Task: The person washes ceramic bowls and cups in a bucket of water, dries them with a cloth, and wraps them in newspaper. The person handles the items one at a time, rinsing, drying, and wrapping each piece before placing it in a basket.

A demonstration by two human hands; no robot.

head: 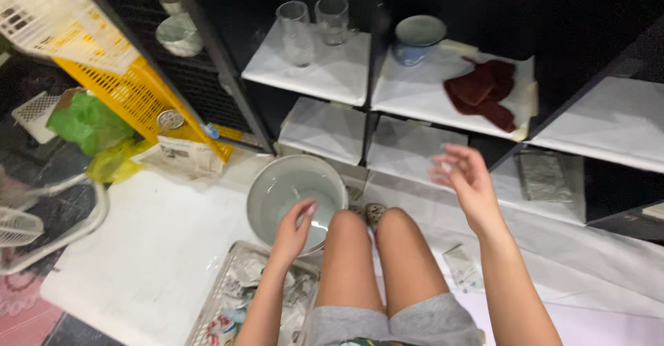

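Note:
I crouch before a dark shelf unit, my bare knees in the middle of the view. My left hand (294,230) reaches into a grey metal bowl (266,190) on the floor; its fingers are curled near the inner rim, and I cannot tell if they hold anything. Raised in the air in front of the lower shelves, my right hand (465,178) is empty with fingers spread. On the upper shelf stand two clear glasses (296,31) (333,18), a pale blue bowl (417,38) and a dark red cloth (484,91).
A wire basket of crumpled paper (238,294) lies by my left arm. A yellow crate (131,93), a white crate (59,17), green and yellow bags (90,121) and newspaper (183,156) sit at the left. White paper (145,249) covers the floor and shelves.

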